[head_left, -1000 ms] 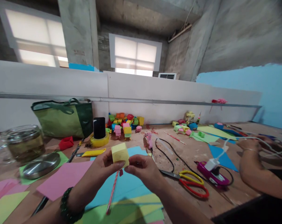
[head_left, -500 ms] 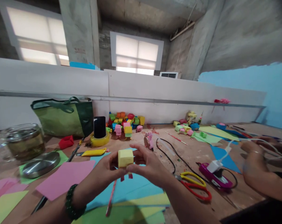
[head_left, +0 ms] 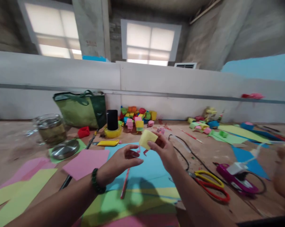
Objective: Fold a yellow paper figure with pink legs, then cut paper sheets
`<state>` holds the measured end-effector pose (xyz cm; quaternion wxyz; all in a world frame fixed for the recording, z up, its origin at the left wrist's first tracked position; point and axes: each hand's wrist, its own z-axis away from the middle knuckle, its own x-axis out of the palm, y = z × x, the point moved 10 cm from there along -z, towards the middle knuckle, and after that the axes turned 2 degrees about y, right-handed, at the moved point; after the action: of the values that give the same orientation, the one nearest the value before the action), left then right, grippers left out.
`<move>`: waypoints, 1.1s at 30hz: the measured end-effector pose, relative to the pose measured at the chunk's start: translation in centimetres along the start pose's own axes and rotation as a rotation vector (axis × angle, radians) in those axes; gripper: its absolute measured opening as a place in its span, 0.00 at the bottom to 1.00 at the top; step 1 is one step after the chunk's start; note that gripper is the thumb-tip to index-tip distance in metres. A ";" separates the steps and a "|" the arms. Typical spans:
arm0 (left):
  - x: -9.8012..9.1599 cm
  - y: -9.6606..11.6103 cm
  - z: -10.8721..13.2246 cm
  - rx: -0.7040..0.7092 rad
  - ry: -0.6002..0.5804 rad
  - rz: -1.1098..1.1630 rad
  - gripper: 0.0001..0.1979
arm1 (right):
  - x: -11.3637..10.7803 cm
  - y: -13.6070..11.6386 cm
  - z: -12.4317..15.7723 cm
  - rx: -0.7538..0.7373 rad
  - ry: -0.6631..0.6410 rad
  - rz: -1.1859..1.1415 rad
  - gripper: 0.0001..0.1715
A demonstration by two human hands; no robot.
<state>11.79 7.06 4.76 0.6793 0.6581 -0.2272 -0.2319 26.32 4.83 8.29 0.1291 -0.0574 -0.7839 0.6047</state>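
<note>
Right hand (head_left: 164, 150) closed on the yellow paper cube (head_left: 147, 138), thumb on the near face, fingers behind and along its right side. Cube held tilted, up off the worktop (head_left: 83, 201), above the light blue paper (head_left: 154, 171). Two thin pink legs (head_left: 145, 152) hang below the cube.

Left hand (head_left: 121, 160) open, just left of the cube: fingers loosely curled, thumb stretched out below them, clear gap between. Fingertips next to the left leg; can't tell if touching. Dark beaded bracelet (head_left: 96, 182) on left wrist.

Red-and-white striped pencil (head_left: 125, 186) lies on the paper below the left hand. Green sheets (head_left: 133, 203) nearer the person, partly in shadow. Scissors (head_left: 214, 188), yellow and red handles, right of the right forearm; purple power strip (head_left: 236, 182) beyond them. Yellow cutter (head_left: 108, 143) left of the blue paper's far edge. Phone (head_left: 112, 119) upright in a yellow tape roll (head_left: 113, 132). Pile of coloured paper cubes (head_left: 136, 115) behind the held one. Co-worker's arm (head_left: 284, 173) at right edge, blurred.
</note>
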 end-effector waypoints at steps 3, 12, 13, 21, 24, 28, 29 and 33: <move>0.6 0.4 -0.3 0.041 -0.037 0.052 0.21 | -0.3 0.1 -0.2 -0.019 0.018 0.057 0.31; 0.7 0.8 -0.9 0.109 -0.014 -0.001 0.13 | 0.3 0.4 0.1 -0.029 -0.021 0.057 0.31; 0.6 0.7 -0.9 0.110 -0.011 -0.030 0.12 | 0.4 0.4 0.2 -0.029 -0.031 0.060 0.32; 0.0 0.6 -0.8 0.118 -0.007 -0.115 0.11 | 1.3 0.8 0.1 0.007 -0.117 0.101 0.32; 0.0 0.4 -0.7 0.102 -0.029 -0.119 0.11 | 1.8 1.1 0.2 0.028 -0.153 0.130 0.33; -0.7 0.2 -0.3 0.112 -0.019 -0.183 0.19 | 1.2 -1.4 1.1 -0.026 -0.117 0.200 0.29; -1.1 0.2 -0.1 0.128 0.007 -0.231 0.21 | 0.7 -2.9 1.3 -0.061 -0.096 0.219 0.28; -2.1 -0.4 0.8 0.259 0.117 -0.472 0.19 | -1.9 -11.5 0.4 -0.267 -0.008 0.344 0.26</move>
<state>9.60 7.68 4.35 0.5288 0.7864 -0.0557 -0.3143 28.77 0.97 19.02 0.0123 -0.2044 -0.8361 0.5090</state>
